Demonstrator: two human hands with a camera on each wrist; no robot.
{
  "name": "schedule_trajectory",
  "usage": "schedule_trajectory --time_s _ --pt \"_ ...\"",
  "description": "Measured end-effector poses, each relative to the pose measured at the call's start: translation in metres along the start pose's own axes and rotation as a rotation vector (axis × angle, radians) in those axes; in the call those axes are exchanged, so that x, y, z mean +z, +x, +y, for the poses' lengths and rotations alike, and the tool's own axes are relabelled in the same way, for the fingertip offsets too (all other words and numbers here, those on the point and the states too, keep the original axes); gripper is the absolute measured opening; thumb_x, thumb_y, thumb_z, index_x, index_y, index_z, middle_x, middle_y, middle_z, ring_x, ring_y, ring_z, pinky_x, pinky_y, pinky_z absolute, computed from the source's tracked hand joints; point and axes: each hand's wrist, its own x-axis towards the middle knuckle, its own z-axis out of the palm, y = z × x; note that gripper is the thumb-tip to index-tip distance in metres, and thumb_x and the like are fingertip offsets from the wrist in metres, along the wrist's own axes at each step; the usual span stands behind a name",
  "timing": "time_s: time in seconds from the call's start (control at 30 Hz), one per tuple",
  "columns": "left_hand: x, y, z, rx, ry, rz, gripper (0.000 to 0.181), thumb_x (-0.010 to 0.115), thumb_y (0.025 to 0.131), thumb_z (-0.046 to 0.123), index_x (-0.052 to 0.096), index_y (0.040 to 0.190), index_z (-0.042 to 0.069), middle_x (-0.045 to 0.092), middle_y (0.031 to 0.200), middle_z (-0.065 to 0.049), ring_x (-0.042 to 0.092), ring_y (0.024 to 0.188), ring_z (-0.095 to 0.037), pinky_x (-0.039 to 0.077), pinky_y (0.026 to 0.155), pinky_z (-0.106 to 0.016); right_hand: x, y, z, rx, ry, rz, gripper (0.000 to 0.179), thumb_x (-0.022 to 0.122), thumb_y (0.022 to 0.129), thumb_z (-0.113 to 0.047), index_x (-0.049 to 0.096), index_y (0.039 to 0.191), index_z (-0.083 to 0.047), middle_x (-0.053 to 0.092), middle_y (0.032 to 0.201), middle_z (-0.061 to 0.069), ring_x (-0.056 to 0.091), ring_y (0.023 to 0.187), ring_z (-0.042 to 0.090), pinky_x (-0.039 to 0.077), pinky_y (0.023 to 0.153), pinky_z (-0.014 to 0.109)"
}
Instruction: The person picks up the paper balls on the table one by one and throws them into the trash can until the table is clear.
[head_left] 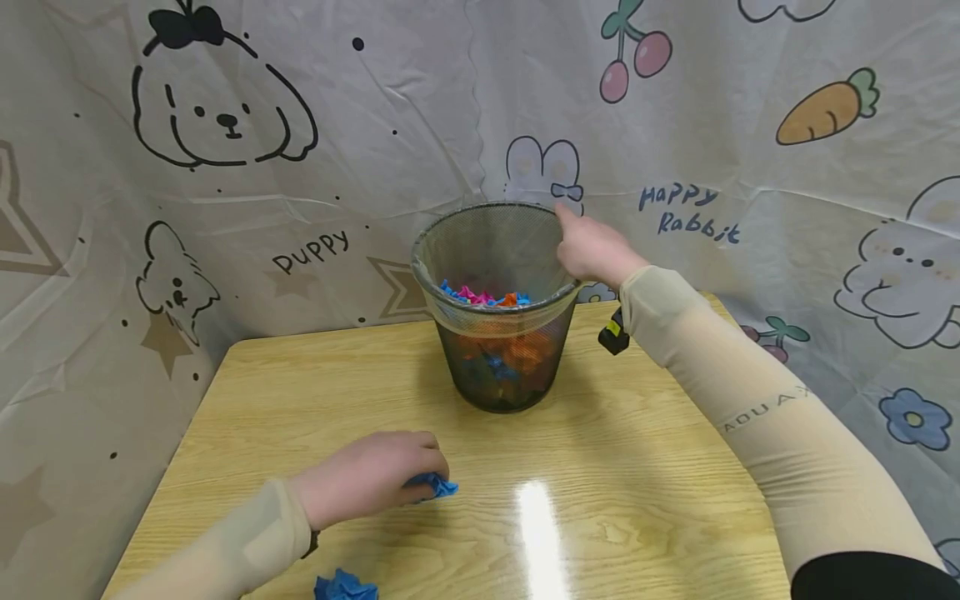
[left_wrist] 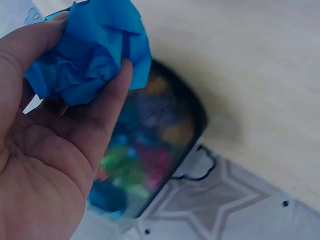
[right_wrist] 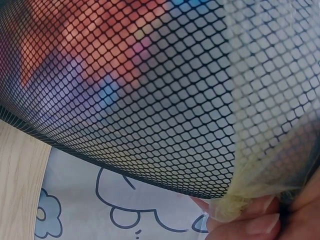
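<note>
My left hand (head_left: 375,473) pinches a crumpled ball of blue paper (left_wrist: 95,55) between thumb and fingers, low over the table. A second crumpled blue paper (head_left: 347,586) lies on the tabletop near the bottom edge of the head view. Upright at the back of the table stands a black mesh waste bin (head_left: 442,337), with crumpled paper in several colours inside. Its thin yellowish liner (right_wrist: 232,207) is folded over the rim and bunched at one spot. There, my right hand (head_left: 596,247) grips the bin's right rim together with the liner.
The light wooden table (head_left: 315,392) ends just behind the bin. A printed cloth (head_left: 435,100) with cartoon animals hangs behind and to both sides. Glare from a lamp shows on the wood in front of the bin.
</note>
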Motion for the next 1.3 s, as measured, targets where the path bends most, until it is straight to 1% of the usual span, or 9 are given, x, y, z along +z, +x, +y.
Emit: schedule_trajectory --time_s 0.13,0.2,0.4,0.6,0.73,0.8,0.9,1.13,1.3 --pt "-0.016 0.009 0.004 0.017 0.001 0.054 0.013 0.078 0.093 0.023 0.073 0.105 0.022 0.061 0.097 0.014 0.058 0.085 0.001 0.053 0.077 -0.021 0.000 -0.001 0.000 -0.005 0.000 0.000 0.073 0.031 0.102 -0.008 -0.007 0.165 -0.012 0.024 0.166 0.020 0.057 0.105 0.033 0.048 0.087 0.046" --pt "-0.023 0.013 0.006 0.037 0.003 0.081 0.013 0.078 0.093 0.023 0.073 0.106 0.021 0.060 0.097 0.013 0.058 0.085 0.000 0.053 0.077 -0.021 0.000 0.000 0.000 -0.005 0.001 -0.002 0.073 0.031 0.102 -0.008 -0.007 0.165 -0.013 0.023 0.166 0.019 0.056 0.110 0.034 0.048 0.088 0.046" --pt "-0.047 0.030 0.016 0.113 0.006 0.154 0.015 0.076 0.095 0.025 0.074 0.109 0.021 0.061 0.101 0.012 0.058 0.087 -0.001 0.051 0.078 -0.019 0.000 0.000 0.000 -0.007 0.004 -0.002 0.073 0.030 0.102 -0.008 -0.007 0.165 -0.013 0.025 0.166 0.019 0.058 0.095 0.033 0.047 0.075 0.044" --pt "-0.070 0.047 0.025 0.218 0.011 0.252 0.017 0.078 0.093 0.020 0.075 0.109 0.018 0.063 0.104 0.010 0.060 0.091 -0.003 0.050 0.081 -0.017 0.001 -0.001 0.000 -0.007 0.000 0.005 0.073 0.031 0.102 -0.008 -0.006 0.165 -0.013 0.025 0.166 0.019 0.056 0.108 0.034 0.047 0.083 0.044" --pt "-0.085 0.057 0.028 0.260 0.024 0.294 0.020 0.080 0.091 0.017 0.074 0.109 0.017 0.063 0.106 0.008 0.060 0.093 -0.004 0.050 0.081 -0.018 0.001 0.000 0.000 -0.001 0.001 0.006 0.073 0.031 0.102 -0.008 -0.006 0.165 -0.013 0.025 0.166 0.018 0.057 0.105 0.033 0.048 0.080 0.044" --pt "-0.091 0.060 0.029 0.270 0.029 0.311 0.021 0.081 0.090 0.015 0.074 0.110 0.016 0.064 0.106 0.008 0.060 0.093 -0.004 0.050 0.081 -0.018 0.001 0.000 -0.001 0.000 0.002 0.005 0.073 0.030 0.102 -0.008 -0.006 0.165 -0.013 0.025 0.166 0.018 0.058 0.100 0.033 0.048 0.077 0.044" --pt "-0.099 0.065 0.029 0.277 0.038 0.333 0.022 0.082 0.089 0.012 0.074 0.109 0.014 0.064 0.105 0.007 0.061 0.092 -0.004 0.051 0.081 -0.018 0.000 -0.001 -0.001 0.001 -0.002 0.003 0.073 0.030 0.103 -0.008 -0.006 0.165 -0.013 0.026 0.166 0.018 0.058 0.101 0.033 0.048 0.077 0.043" --pt "-0.112 0.074 0.031 0.299 0.082 0.362 0.022 0.081 0.090 0.015 0.074 0.111 0.015 0.065 0.107 0.008 0.060 0.096 -0.004 0.050 0.085 -0.019 0.001 0.001 -0.001 0.000 0.003 0.008 0.073 0.031 0.102 -0.008 -0.005 0.165 -0.013 0.025 0.166 0.019 0.055 0.113 0.034 0.048 0.085 0.045" --pt "-0.124 0.080 0.032 0.329 0.097 0.401 0.024 0.081 0.090 0.017 0.074 0.113 0.016 0.065 0.108 0.008 0.061 0.095 -0.003 0.050 0.085 -0.019 0.001 0.001 -0.002 0.004 0.004 0.015 0.072 0.031 0.103 -0.009 -0.003 0.166 -0.012 0.028 0.165 0.019 0.057 0.107 0.034 0.048 0.081 0.044"
